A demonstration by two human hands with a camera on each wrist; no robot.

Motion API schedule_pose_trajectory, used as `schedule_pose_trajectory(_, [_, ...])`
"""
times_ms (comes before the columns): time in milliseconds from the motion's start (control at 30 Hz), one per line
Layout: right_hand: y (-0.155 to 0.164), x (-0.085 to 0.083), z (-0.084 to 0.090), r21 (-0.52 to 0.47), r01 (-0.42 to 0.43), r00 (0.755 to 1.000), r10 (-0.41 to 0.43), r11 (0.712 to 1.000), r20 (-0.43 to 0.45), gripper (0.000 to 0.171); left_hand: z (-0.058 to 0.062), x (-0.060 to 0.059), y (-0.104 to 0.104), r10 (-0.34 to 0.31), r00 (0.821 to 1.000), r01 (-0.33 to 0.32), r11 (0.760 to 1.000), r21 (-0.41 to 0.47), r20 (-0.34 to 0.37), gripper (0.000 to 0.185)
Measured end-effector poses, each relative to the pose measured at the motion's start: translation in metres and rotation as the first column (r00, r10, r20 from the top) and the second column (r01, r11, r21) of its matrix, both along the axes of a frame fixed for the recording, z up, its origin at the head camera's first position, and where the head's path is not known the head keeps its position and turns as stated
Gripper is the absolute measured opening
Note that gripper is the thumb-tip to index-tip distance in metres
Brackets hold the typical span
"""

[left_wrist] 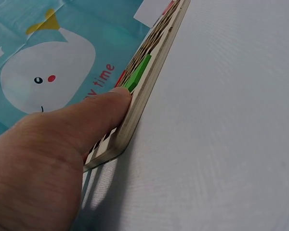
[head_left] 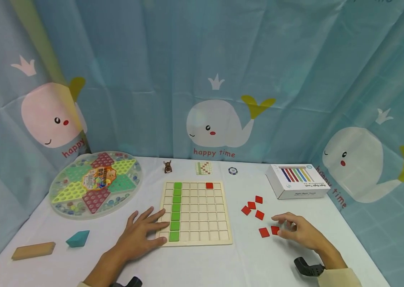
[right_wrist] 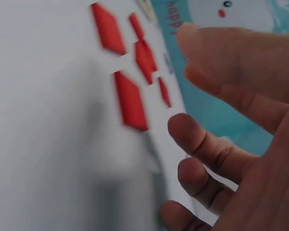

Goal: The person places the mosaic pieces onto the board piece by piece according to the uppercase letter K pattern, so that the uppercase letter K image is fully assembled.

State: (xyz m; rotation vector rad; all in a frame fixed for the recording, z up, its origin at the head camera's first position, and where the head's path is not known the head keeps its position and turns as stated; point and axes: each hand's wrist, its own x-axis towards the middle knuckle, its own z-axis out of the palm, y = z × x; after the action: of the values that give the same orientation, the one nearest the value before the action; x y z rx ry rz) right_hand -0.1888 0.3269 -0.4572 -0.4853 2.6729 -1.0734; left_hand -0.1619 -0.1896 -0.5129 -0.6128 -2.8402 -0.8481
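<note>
A wooden grid board (head_left: 202, 244) lies on the white table, with one column of green tiles (head_left: 175, 207) on its left and a single red tile (head_left: 209, 185) in the top row. My left hand (head_left: 135, 235) rests on the board's left edge with fingers spread; in the left wrist view the thumb (left_wrist: 106, 108) touches the board beside a green tile (left_wrist: 138, 73). To the right of the board lie several loose red tiles (head_left: 259, 215). Over the nearest one (head_left: 275, 230) is my right hand (head_left: 300, 231), thumb and fingers apart, nothing between them in the right wrist view.
At the back stand a small brown figurine (head_left: 167, 166), a pattern card (head_left: 203, 168), a poker chip (head_left: 232, 171) and a white box (head_left: 299, 181). On the left are a round marble game board (head_left: 96, 183), a teal block (head_left: 78, 238) and a wooden block (head_left: 33, 251).
</note>
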Motion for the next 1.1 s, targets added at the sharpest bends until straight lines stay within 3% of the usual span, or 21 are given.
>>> schedule_pose_trajectory(300, [-0.009, 0.004, -0.015, 0.132, 0.107, 0.994, -0.107, 0.985, -0.008, 0.035, 0.000, 0.000, 0.000, 0.004, 1.000, -0.004, 1.000, 0.001, 0.011, 0.048])
schedule_pose_trajectory(567, [-0.015, 0.007, -0.021, 0.162, 0.195, 0.977, -0.178, 0.967, -0.115, 0.026, 0.000, 0.000, 0.000, 0.008, 1.000, -0.008, 1.000, -0.005, 0.008, 0.049])
schedule_pose_trajectory(767, [-0.015, 0.016, -0.018, 0.088, 0.249, 0.964, -0.238, 0.965, -0.119, 0.027, 0.000, 0.000, 0.001, 0.002, 1.000, -0.002, 1.000, -0.005, 0.010, 0.049])
schedule_pose_trajectory(867, [-0.017, 0.019, -0.012, 0.032, 0.236, 0.965, -0.230, 0.971, -0.129, 0.028, 0.001, 0.000, 0.001, 0.000, 1.000, 0.000, 1.000, -0.011, 0.007, 0.049])
schedule_pose_trajectory(967, [-0.023, 0.022, -0.003, -0.017, 0.199, 0.961, -0.198, 0.980, -0.192, 0.027, 0.002, 0.000, 0.001, 0.001, 1.000, -0.001, 1.000, -0.007, 0.002, 0.048])
schedule_pose_trajectory(1100, [-0.036, 0.026, 0.013, -0.047, 0.150, 0.937, -0.157, 0.988, -0.313, 0.029, 0.002, 0.001, 0.001, -0.003, 1.000, 0.003, 1.000, 0.011, -0.022, 0.047])
